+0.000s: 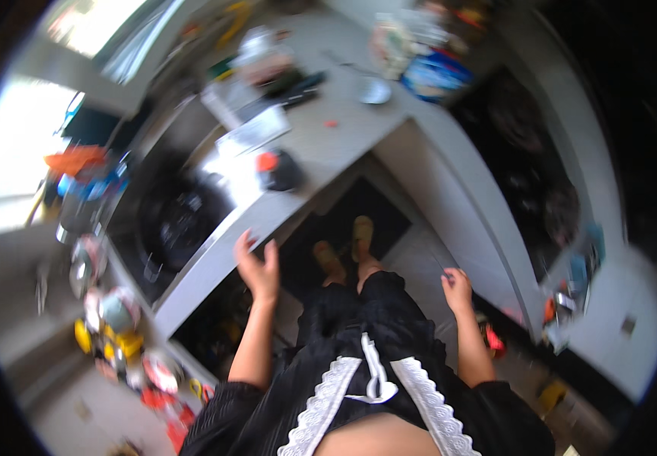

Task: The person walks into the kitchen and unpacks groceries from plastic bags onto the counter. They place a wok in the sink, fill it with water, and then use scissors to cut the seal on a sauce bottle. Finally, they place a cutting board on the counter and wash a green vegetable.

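My left hand (261, 275) is held up just off the front edge of the kitchen counter (317, 168), fingers apart and nothing in them. Lower right, my right hand (457, 289) hangs over the floor with its fingers closed on a thin dark object (446, 275); blur hides what it is. Nearest to my left hand on the countertop stands a dark jar (284, 174) with a red-orange lid (267, 162). Behind the jar is a pale rectangular board or box (254, 132). A small white dish (374, 91) sits farther back.
A dark sink basin (183, 222) is set in the counter at left. Blue packaging (437, 75) lies by the corner, near a black cooktop (513, 114). Bowls (118, 308) line the left side. Underfoot is a dark mat (388, 214); a cabinet side (448, 182) rises at right.
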`<state>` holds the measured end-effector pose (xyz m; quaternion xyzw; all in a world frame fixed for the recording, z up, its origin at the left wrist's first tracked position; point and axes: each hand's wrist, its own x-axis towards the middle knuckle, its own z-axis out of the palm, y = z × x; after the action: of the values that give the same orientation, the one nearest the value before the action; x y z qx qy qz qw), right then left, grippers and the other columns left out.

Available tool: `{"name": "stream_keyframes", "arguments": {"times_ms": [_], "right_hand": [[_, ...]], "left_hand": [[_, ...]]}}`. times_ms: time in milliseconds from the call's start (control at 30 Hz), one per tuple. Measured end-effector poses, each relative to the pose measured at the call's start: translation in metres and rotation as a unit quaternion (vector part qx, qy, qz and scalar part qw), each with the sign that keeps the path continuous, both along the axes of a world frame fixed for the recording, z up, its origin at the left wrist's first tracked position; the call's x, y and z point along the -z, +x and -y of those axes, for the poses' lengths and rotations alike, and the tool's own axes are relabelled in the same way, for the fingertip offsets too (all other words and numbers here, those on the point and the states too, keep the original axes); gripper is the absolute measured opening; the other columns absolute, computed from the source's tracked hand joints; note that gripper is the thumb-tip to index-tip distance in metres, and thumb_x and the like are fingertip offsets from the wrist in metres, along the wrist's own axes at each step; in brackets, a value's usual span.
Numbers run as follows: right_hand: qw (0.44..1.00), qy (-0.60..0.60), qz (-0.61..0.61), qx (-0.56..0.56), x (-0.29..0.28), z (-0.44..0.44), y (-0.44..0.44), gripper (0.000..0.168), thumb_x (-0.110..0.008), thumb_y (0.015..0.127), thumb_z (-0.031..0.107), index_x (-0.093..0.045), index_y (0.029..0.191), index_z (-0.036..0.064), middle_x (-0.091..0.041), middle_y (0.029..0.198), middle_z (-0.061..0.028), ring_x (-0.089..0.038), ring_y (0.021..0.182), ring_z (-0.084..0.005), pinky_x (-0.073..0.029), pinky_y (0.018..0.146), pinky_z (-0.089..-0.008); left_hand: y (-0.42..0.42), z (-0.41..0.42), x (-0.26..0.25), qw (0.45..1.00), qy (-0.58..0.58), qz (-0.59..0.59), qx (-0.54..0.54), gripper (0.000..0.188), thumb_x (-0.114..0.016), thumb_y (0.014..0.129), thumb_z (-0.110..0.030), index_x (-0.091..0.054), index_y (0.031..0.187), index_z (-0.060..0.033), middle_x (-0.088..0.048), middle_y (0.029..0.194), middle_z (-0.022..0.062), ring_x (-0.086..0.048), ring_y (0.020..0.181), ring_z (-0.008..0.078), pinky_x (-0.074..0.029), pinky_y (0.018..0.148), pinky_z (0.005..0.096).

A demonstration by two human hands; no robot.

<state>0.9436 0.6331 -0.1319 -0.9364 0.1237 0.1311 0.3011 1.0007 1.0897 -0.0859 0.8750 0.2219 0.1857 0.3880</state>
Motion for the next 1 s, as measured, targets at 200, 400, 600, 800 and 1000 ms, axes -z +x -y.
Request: {"name": "stream_keyframes", "arguments": {"times_ms": [200, 400, 600, 800, 1000], "right_hand": [[0.976, -0.049, 0.105, 0.183, -0.011, 0.126, -0.015, 0.011, -0.064, 0.081, 0.01, -0.064, 0.089, 0.003, -0.067, 0.083, -0.011, -0.063, 0.067, -0.0226, -0.05, 0.064, -0.0326], [0.913, -0.095, 0.282, 0.279, -0.045, 0.276, 0.0, 0.011, -0.062, 0.083, 0.007, -0.064, 0.093, 0.003, -0.067, 0.081, -0.0102, -0.061, 0.064, -0.019, -0.049, 0.062, -0.029], [0.883, -0.156, 0.345, 0.275, -0.095, 0.458, -0.002, 0.016, -0.061, 0.084, 0.008, -0.063, 0.099, 0.002, -0.066, 0.079, -0.0112, -0.061, 0.066, -0.0175, -0.049, 0.063, -0.0292], [0.838, -0.178, 0.338, 0.391, -0.1, 0.662, -0.097, 0.012, -0.06, 0.086, 0.007, -0.064, 0.096, 0.002, -0.065, 0.077, -0.0047, -0.059, 0.066, -0.0119, -0.047, 0.063, -0.0253], [0.868, -0.263, 0.147, 0.394, -0.065, 0.73, -0.153, 0.012, -0.062, 0.082, 0.012, -0.065, 0.092, 0.005, -0.068, 0.08, -0.0112, -0.066, 0.075, -0.0256, -0.051, 0.069, -0.0341]], "left_hand": [[-0.045, 0.024, 0.024, 0.999, -0.01, -0.035, -0.011, 0.045, -0.064, 0.082, -0.004, -0.047, 0.123, 0.0019, -0.052, 0.116, 0.0143, -0.058, 0.091, 0.0214, -0.042, 0.089, 0.0346], [-0.064, 0.063, 0.02, 0.997, 0.04, -0.008, -0.06, 0.039, -0.06, 0.084, -0.003, -0.05, 0.121, 0.0036, -0.053, 0.115, 0.0153, -0.059, 0.087, 0.0208, -0.048, 0.081, 0.0307], [-0.11, 0.173, 0.032, 0.985, 0.1, -0.039, -0.138, 0.034, -0.059, 0.083, -0.009, -0.055, 0.116, 0.0014, -0.055, 0.112, 0.0151, -0.058, 0.089, 0.024, -0.049, 0.079, 0.034], [-0.114, 0.302, 0.033, 0.994, -0.031, -0.037, -0.097, 0.03, -0.06, 0.084, -0.01, -0.059, 0.113, -0.0017, -0.056, 0.111, 0.0109, -0.056, 0.092, 0.021, -0.046, 0.081, 0.0319], [-0.11, 0.348, -0.011, 0.994, -0.005, -0.054, -0.096, 0.028, -0.059, 0.085, -0.01, -0.06, 0.112, -0.0045, -0.056, 0.107, 0.0095, -0.057, 0.09, 0.02, -0.044, 0.086, 0.032]]}}
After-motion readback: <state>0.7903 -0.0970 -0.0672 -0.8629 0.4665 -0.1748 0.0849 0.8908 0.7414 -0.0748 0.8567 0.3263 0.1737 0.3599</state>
